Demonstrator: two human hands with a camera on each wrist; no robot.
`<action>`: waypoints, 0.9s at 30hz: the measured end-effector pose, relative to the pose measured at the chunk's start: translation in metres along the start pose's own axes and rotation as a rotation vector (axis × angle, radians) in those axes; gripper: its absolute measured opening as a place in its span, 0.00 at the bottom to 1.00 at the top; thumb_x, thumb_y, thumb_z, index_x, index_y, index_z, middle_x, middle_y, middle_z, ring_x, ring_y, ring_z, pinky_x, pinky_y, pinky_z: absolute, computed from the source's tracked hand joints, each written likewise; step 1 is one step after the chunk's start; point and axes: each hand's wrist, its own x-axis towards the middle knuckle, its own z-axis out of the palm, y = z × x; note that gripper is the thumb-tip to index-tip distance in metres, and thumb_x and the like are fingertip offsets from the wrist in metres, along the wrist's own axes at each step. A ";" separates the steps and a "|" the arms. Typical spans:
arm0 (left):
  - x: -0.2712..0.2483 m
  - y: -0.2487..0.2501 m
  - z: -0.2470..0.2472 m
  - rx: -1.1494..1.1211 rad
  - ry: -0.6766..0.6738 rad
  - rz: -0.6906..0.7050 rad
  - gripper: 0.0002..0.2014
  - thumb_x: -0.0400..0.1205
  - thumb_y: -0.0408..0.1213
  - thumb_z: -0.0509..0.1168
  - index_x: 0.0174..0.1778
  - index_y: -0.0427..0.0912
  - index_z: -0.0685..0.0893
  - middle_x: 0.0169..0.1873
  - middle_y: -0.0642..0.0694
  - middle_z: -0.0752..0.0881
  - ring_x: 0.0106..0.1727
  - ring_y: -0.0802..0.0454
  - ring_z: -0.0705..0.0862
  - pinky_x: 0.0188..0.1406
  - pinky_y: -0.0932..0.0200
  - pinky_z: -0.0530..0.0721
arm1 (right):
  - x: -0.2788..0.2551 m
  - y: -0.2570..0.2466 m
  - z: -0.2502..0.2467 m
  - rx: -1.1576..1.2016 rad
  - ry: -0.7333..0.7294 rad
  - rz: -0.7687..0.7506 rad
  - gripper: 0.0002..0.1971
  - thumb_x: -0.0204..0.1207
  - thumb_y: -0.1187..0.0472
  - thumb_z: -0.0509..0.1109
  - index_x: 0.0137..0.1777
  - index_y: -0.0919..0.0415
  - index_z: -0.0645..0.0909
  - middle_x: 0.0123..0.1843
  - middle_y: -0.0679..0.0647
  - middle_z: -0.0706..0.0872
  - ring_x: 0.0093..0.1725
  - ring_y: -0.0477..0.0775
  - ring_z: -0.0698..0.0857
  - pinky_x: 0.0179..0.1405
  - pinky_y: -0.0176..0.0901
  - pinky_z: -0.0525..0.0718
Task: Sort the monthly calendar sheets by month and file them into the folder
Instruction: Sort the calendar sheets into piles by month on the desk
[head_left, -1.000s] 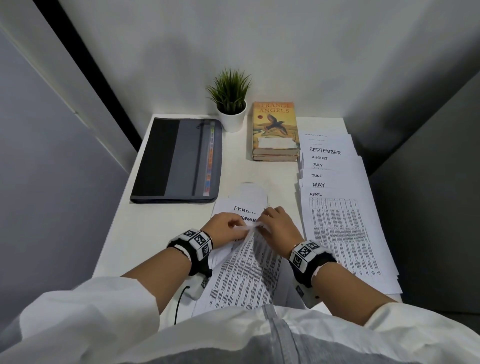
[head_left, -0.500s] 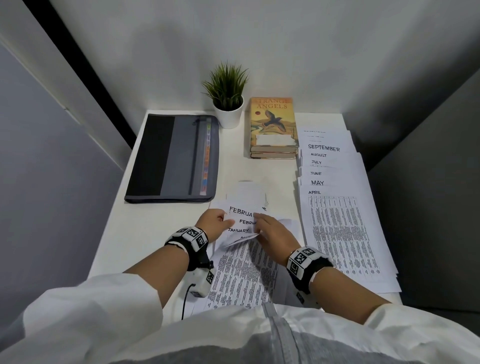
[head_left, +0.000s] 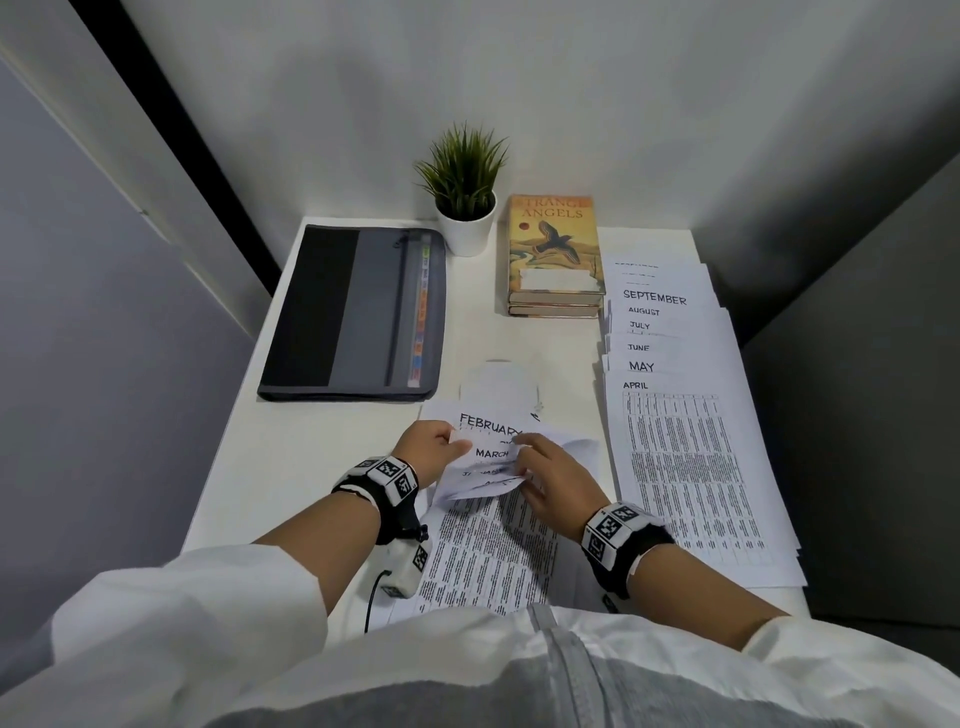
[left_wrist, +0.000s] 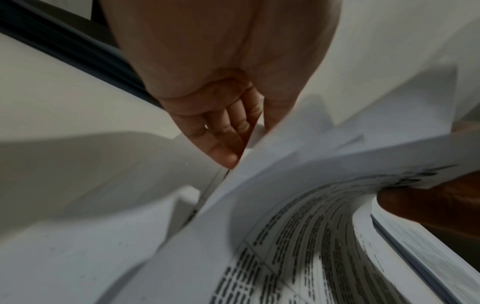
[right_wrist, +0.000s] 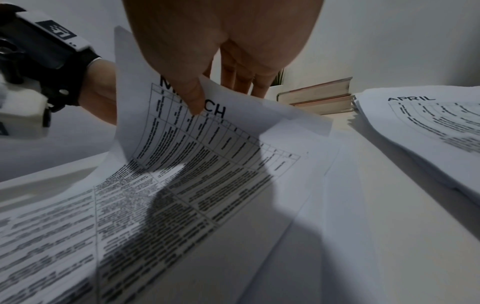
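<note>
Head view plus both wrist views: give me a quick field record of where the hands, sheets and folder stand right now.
left hand: grips the left edge of the lifted sheets
right hand: thumb pinches the MARCH sheet near its heading
loose sheets in front: FEBRUARY sheet heading at the far end, MARCH nearer
sorted stack: on the right, fanned, APRIL nearest, then MAY, JUNE, JULY, AUGUST, SEPTEMBER; farther headings unreadable
folder: flat on the left, no sheet seen going in yet
other: potted plant, books at the back
</note>
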 end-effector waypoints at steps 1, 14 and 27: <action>0.000 -0.001 0.001 -0.033 -0.009 0.003 0.16 0.79 0.39 0.72 0.37 0.27 0.80 0.31 0.40 0.76 0.34 0.49 0.73 0.38 0.57 0.71 | 0.000 0.000 0.000 -0.001 0.005 0.004 0.06 0.74 0.66 0.70 0.49 0.59 0.78 0.71 0.55 0.77 0.64 0.57 0.78 0.51 0.50 0.84; -0.003 0.004 0.005 0.265 0.038 0.221 0.07 0.75 0.42 0.76 0.46 0.50 0.88 0.57 0.51 0.71 0.65 0.52 0.72 0.70 0.55 0.71 | 0.004 -0.002 -0.004 0.005 -0.015 0.043 0.03 0.78 0.62 0.68 0.49 0.59 0.77 0.62 0.49 0.77 0.44 0.56 0.83 0.37 0.50 0.83; -0.031 0.036 0.001 -0.129 0.093 0.295 0.13 0.80 0.35 0.68 0.31 0.44 0.74 0.26 0.52 0.73 0.29 0.56 0.70 0.31 0.63 0.68 | 0.019 -0.012 -0.021 -0.050 -0.144 0.003 0.04 0.78 0.63 0.68 0.49 0.59 0.84 0.51 0.53 0.85 0.49 0.57 0.84 0.46 0.46 0.81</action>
